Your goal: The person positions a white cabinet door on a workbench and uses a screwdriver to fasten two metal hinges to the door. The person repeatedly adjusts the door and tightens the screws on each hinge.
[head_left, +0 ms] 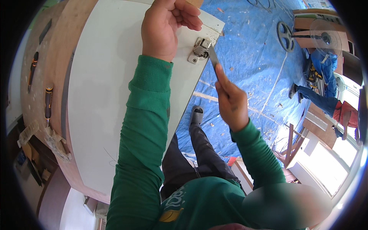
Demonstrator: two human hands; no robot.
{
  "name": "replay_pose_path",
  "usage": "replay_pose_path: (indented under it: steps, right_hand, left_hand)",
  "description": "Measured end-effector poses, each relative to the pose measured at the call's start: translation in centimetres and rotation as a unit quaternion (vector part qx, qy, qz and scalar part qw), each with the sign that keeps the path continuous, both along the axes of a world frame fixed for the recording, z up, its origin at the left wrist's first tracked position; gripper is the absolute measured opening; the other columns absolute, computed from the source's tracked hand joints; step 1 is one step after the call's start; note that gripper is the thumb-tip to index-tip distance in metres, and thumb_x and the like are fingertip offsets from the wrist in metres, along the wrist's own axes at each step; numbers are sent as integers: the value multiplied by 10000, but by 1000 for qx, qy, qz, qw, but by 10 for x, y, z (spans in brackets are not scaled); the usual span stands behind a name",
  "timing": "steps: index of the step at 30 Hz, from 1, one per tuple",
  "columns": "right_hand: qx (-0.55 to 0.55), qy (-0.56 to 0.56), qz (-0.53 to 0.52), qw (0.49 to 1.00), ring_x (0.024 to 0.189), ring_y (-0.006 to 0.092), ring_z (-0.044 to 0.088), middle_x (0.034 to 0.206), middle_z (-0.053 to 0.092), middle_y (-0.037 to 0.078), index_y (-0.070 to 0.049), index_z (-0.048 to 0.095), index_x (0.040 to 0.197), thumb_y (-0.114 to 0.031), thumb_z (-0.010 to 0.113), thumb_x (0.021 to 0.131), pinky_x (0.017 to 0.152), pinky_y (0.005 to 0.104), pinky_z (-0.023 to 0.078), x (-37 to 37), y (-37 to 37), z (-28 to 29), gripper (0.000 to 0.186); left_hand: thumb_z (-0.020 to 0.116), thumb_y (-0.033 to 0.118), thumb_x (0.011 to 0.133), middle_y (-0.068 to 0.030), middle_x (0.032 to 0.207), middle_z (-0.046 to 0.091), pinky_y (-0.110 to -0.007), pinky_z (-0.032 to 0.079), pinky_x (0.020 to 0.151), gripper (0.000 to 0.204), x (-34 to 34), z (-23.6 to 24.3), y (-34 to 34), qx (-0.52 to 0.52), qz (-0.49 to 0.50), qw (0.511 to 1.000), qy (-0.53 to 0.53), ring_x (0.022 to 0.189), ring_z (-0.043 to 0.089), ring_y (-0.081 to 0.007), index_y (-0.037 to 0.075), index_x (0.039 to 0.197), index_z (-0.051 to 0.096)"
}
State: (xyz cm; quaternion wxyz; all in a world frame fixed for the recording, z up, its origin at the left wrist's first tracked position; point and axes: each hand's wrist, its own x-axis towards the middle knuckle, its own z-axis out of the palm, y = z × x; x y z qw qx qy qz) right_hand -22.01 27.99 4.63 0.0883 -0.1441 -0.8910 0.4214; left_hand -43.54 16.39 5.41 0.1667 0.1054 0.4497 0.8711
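Note:
A metal cabinet hinge [201, 49] is mounted near the right edge of a white panel [103, 76]. My right hand [233, 101] is closed round a flat metal blade [213, 57], its handle end hidden in the fingers. The blade's tip is at the hinge's right side; whether it touches cannot be told. Just beyond the hinge, my left hand [163, 28] hovers over the panel, palm partly turned up and fingers loosely bent, with nothing seen in it. Small chips or crumbs lie along the panel's far right corner.
Screwdrivers [48, 101] lie on the wooden bench [57, 42] at left, beside crumpled plastic wrap [57, 142]. A blue tarp [245, 46] covers the floor. At right stand a fan [326, 37] and wooden furniture parts; another person [341, 111] is bent over there.

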Motion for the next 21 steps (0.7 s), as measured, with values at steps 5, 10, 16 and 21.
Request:
replay_pose_path:
  steps: [5, 10, 16, 21]
  right_hand:
    - [-23, 32, -3, 999, 651, 120, 544, 743, 614, 139, -118, 599, 1451, -16, 596, 1010, 668, 287, 506, -44, 28, -5, 453]
    - [-13, 5, 1, 1000, 662, 92, 515, 731, 599, 125, -160, 603, 1454, -33, 614, 1012, 675, 269, 504, -13, 11, 2, 460]
    - [-19, 24, -24, 999, 679, 63, 487, 726, 588, 113, -127, 593, 1456, -34, 611, 1008, 671, 261, 503, -59, 41, -6, 457]
    - [-4, 12, 10, 1000, 703, 62, 524, 742, 598, 122, -117, 582, 1467, -16, 611, 1001, 679, 267, 502, -15, 13, -4, 478]
  left_hand:
    - [413, 499, 1066, -112, 689, 634, -321, 521, 655, 601, 0, -2, 3, 1, -2, 1000, -2, 629, 630, -220, 16, 790, 641]
    - [413, 509, 1065, -113, 690, 636, -319, 520, 656, 611, -1, -2, 0, 0, -4, 1000, -3, 629, 629, -218, 14, 791, 642]
    - [409, 523, 1063, -113, 689, 636, -315, 520, 657, 631, 1, -1, 5, 0, -12, 1000, -6, 629, 629, -214, 8, 785, 645]
    - [409, 530, 1063, -110, 692, 636, -313, 519, 653, 638, -2, 0, 0, -9, -4, 1000, -1, 627, 629, -212, 4, 789, 646]
